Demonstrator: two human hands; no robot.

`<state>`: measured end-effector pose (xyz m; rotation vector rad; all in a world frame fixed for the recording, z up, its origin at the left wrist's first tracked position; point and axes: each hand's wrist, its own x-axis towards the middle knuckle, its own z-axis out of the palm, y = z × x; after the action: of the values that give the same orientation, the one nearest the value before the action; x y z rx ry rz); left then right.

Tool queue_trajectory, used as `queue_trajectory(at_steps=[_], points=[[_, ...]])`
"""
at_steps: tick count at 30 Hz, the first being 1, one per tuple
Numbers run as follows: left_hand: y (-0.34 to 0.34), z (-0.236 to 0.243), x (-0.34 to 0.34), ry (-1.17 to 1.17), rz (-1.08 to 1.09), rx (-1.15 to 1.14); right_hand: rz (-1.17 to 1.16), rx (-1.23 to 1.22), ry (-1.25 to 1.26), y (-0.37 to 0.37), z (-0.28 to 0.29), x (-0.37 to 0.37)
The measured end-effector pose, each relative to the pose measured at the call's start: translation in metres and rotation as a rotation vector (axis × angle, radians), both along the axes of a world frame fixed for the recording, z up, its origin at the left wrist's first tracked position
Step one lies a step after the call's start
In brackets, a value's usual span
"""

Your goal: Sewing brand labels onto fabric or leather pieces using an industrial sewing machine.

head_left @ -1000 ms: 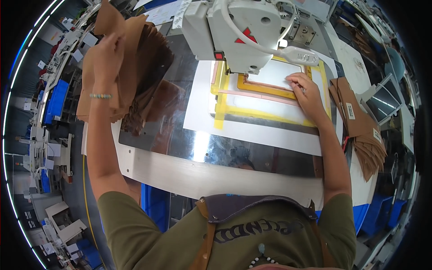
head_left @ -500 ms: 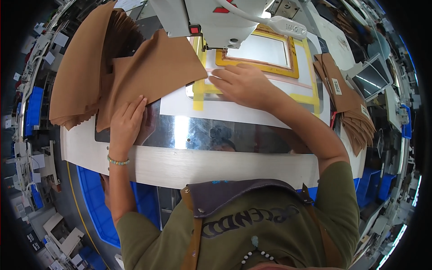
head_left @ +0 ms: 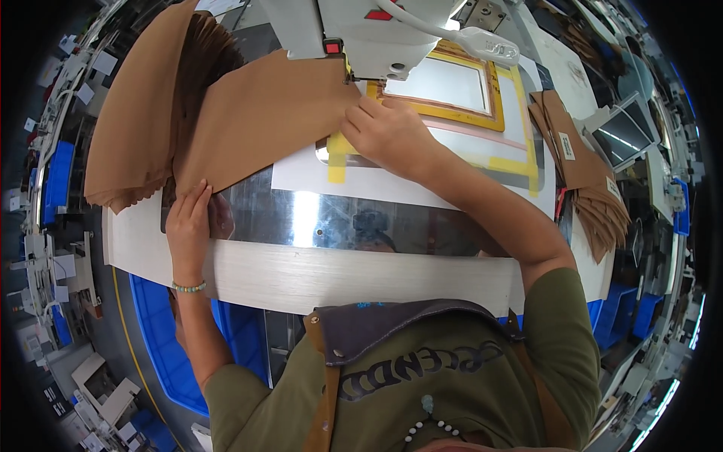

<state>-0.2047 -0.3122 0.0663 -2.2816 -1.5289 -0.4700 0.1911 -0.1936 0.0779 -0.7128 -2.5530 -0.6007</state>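
Observation:
A flat brown sheet [head_left: 263, 113] stretches from the left pile toward the white sewing machine head [head_left: 392, 38]. My left hand [head_left: 192, 211] grips its lower-left edge, fingers close together. My right hand [head_left: 380, 132] has curled fingers on its right corner, beside the needle area, thumb partly hidden. A thick fanned pile of brown sheets [head_left: 132, 120] lies at the left, against that sheet. Beyond my right hand, a yellow frame [head_left: 497, 102] with a white inner panel rests on white backing [head_left: 474, 184] marked with yellow tape.
Another brown stack [head_left: 599, 218] lies at the right beside a tilted screen [head_left: 621, 128]. A polished metal plate [head_left: 339, 222] runs along the pale table edge [head_left: 361, 279]. Blue bins [head_left: 162, 339] sit below. A white cable with an oblong housing [head_left: 486, 49] hangs by the machine head.
The loose sheet has been brought from the left pile across toward the machine. My left hand has come down to its lower edge; my right hand has moved left onto its far corner.

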Motion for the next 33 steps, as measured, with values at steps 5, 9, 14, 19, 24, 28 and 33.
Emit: queue_trajectory(at_steps=[5, 9, 14, 19, 24, 28, 33], points=[[0.004, 0.001, 0.003, 0.036, 0.008, 0.035, -0.020, -0.018, 0.055, -0.001, -0.019, 0.004], [-0.001, -0.006, -0.023, -0.129, 0.135, -0.026, 0.005, -0.026, 0.031, 0.003, -0.018, 0.002], [0.023, -0.007, -0.023, -0.018, 0.047, -0.014, 0.053, 0.051, 0.085, 0.002, -0.014, 0.028], [0.072, -0.004, 0.024, 0.036, -0.173, 0.008, 0.019, -0.034, 0.070, -0.010, 0.000, 0.100], [0.130, 0.002, 0.101, -0.026, -0.391, -0.035, -0.122, 0.031, -0.036, -0.027, 0.003, 0.186], [0.164, -0.003, 0.146, -0.043, -0.549, -0.018, -0.188, 0.070, -0.094, -0.037, 0.005, 0.230], [0.165, -0.006, 0.179, -0.028, -0.632, -0.024, -0.303, 0.068, -0.106, -0.038, -0.008, 0.265]])
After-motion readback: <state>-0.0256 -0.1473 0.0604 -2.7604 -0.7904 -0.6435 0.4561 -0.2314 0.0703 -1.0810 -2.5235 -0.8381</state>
